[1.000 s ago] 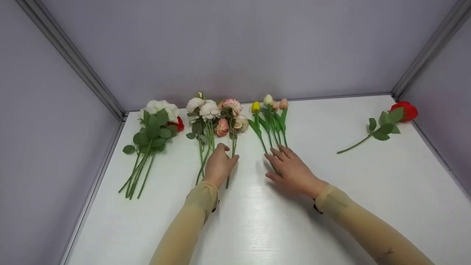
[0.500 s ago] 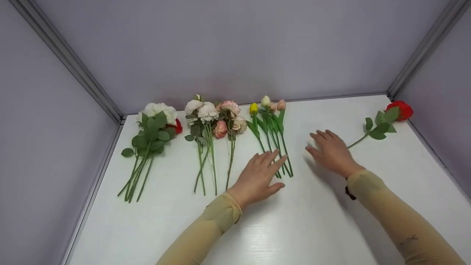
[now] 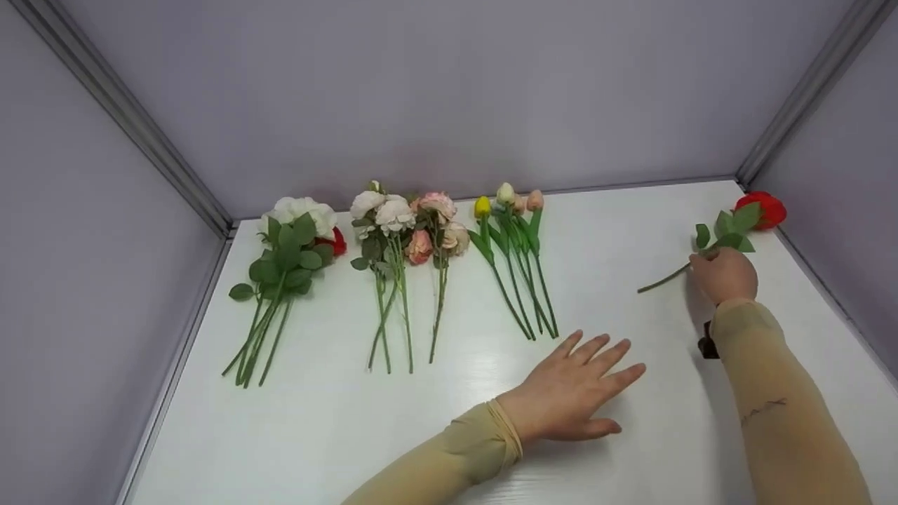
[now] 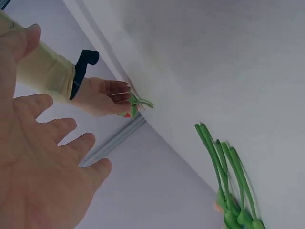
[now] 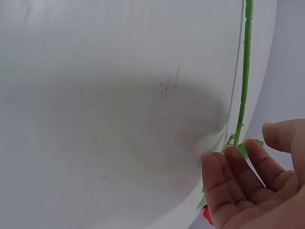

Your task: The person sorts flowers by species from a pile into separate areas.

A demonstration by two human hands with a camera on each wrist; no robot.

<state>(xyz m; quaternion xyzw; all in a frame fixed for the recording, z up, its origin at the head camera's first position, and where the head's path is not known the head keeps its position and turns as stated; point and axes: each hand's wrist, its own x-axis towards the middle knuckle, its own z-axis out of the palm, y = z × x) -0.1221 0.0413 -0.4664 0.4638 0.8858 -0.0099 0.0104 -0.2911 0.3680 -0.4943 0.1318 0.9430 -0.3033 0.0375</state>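
My right hand [image 3: 726, 275] is at the single red rose [image 3: 765, 210], low over its stem just below the leaves. In the right wrist view, its bent fingertips reach the rose stem [image 5: 245, 71] near a leaf, while the thumb stands apart. My left hand [image 3: 572, 389] is spread palm down over the white table [image 3: 316, 435], its fingers straight and holding nothing. Beyond its fingertips lie several tulips [image 3: 519, 245] with yellow, white and pink heads. The left wrist view shows the tulip stems [image 4: 224, 157] and the left hand's outstretched fingers.
White and pink ruffled flowers [image 3: 396, 214] lie left of the tulips, along the back. At the far left is a bunch of white flowers [image 3: 302, 214] with a red flower [image 3: 338, 242] partly beneath. Grey panels [image 3: 449, 91] enclose the table's back and sides.
My right hand has moved right from the tulips to the red rose. My left hand has left the pink flowers, passed the tulip stems and come nearer, fingers spreading. The flowers lie as before.
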